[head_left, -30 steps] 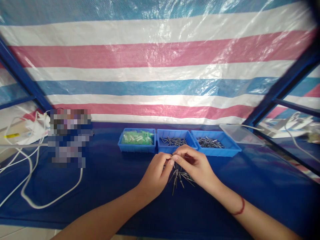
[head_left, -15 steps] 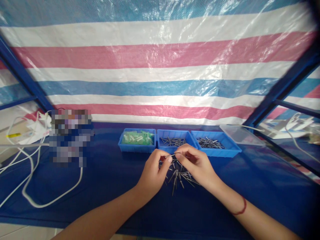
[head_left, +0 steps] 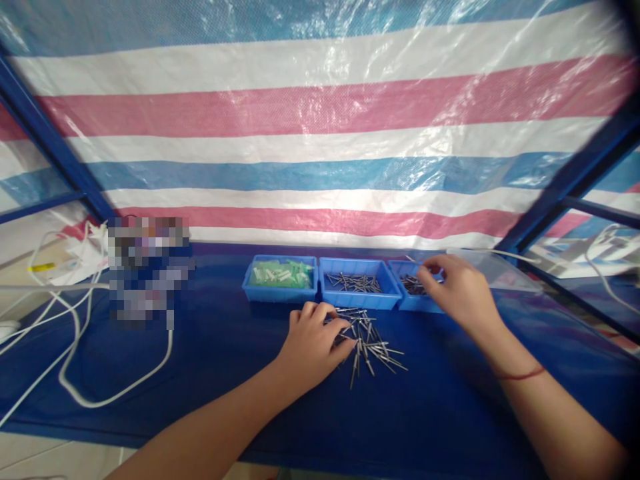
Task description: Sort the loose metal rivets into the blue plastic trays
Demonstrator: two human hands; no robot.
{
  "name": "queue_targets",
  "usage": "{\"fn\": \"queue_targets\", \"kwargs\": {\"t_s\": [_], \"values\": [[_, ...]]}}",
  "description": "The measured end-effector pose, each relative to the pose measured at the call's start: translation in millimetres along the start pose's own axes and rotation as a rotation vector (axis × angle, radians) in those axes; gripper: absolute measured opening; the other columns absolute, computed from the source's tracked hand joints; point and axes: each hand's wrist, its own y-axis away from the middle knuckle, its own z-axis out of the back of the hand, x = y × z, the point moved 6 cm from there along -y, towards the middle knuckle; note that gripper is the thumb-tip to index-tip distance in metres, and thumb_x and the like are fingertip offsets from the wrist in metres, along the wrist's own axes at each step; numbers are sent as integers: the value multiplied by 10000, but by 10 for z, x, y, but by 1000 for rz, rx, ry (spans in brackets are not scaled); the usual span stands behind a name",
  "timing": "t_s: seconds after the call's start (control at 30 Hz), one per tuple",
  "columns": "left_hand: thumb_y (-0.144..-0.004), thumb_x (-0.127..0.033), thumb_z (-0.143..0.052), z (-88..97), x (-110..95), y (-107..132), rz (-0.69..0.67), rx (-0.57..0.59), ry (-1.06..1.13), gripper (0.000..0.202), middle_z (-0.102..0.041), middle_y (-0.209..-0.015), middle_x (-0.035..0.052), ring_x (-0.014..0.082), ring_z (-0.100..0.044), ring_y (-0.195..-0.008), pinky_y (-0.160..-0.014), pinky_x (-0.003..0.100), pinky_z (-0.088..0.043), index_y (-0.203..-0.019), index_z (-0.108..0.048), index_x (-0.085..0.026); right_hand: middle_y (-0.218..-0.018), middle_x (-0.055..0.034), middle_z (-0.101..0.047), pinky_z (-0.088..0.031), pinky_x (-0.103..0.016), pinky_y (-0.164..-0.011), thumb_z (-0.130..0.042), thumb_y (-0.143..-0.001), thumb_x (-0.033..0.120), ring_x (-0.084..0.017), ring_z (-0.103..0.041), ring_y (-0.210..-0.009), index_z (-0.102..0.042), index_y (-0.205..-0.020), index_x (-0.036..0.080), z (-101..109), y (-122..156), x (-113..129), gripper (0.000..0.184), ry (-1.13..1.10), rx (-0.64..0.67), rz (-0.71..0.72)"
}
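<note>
A loose pile of thin metal blind rivets [head_left: 370,347] lies on the blue table. My left hand [head_left: 317,340] rests at the pile's left side, thumb and forefinger apart and touching its edge. Over the rightmost blue bin, my right hand [head_left: 457,287] pinches one blind rivet [head_left: 412,260], whose thin end sticks out to the left. More dark rivets [head_left: 413,285] lie in that bin, partly hidden by the hand. The middle blue bin [head_left: 360,300] holds similar rivets, and the left blue bin [head_left: 280,295] holds small green and whitish pieces.
White cables [head_left: 167,360] loop over the left of the table, near a blurred-out patch. A clear plastic lid [head_left: 505,272] lies behind the right bin. Blue frame posts [head_left: 565,180] stand at both sides, with a striped plastic sheet [head_left: 320,113] behind.
My hands were together above the pile, holding a thin rivet between them. The right has moved right and away to the rightmost bin with a rivet; the left has lowered to the pile.
</note>
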Motion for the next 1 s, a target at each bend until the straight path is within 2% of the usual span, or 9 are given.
{"fn": "queue_targets", "kwargs": {"t_s": [0.1,0.2,0.33,0.43,0.57,0.7,0.83,1.0], "values": [[-913,-380,-501,-39,6,10,-6,30,-28,209,-597,-1097,17,250,-480,-1020,-791,402,-345,-1047,-633,-288,-746,-70,-597,-406,-331,-620,-532,-807,334,-224,-563,-675,-639,-830,169,-60,-24,-229,198,144,8,-21],[-926,-330,-485,-45,11,11,-3,35,-45,174,-602,-1071,1,231,-483,-1005,-786,388,-342,-994,-637,-282,-742,-72,-599,-425,-341,-673,-520,-816,341,-234,-576,-715,-648,-863,162,-35,-26,-165,225,116,-24,6],[-914,-303,-502,-50,16,10,13,28,-54,144,-602,-1053,5,226,-484,-1000,-780,382,-345,-952,-632,-255,-768,-58,-627,-434,-338,-708,-509,-845,305,-218,-584,-736,-633,-810,187,55,20,238,175,-63,-37,94],[-897,-313,-533,-61,19,15,25,16,-64,126,-602,-1052,12,232,-484,-1002,-780,383,-347,-932,-628,-238,-758,-46,-634,-436,-344,-735,-506,-869,276,-207,-579,-742,-614,-780,197,76,120,622,161,-210,17,204],[-914,-299,-507,-50,12,16,28,-14,-55,134,-593,-1055,12,230,-488,-1002,-790,383,-354,-912,-624,-236,-778,-41,-637,-443,-353,-748,-502,-885,229,-191,-574,-747,-598,-785,194,38,305,1061,142,-370,129,374],[-934,-297,-474,5,41,-21,75,-80,50,151,-582,-1037,32,220,-509,-970,-785,357,-381,-939,-608,-229,-875,-54,-638,-458,-364,-770,-530,-853,188,-201,-574,-822,-601,-882,195,-68,456,1292,77,-444,301,476],[-923,-199,-474,36,60,-68,69,-146,267,116,-597,-944,37,195,-543,-919,-785,307,-409,-907,-588,-192,-972,-70,-627,-461,-376,-820,-583,-832,215,-212,-571,-916,-573,-1001,191,-129,506,1333,170,-531,383,455],[-927,-228,-461,41,73,-85,72,-191,487,137,-628,-915,40,175,-581,-867,-757,264,-428,-901,-586,-179,-790,-23,-612,-467,-294,-667,-539,-895,306,-150,-563,-713,-608,-935,203,-148,475,1250,130,-720,367,255]]}}
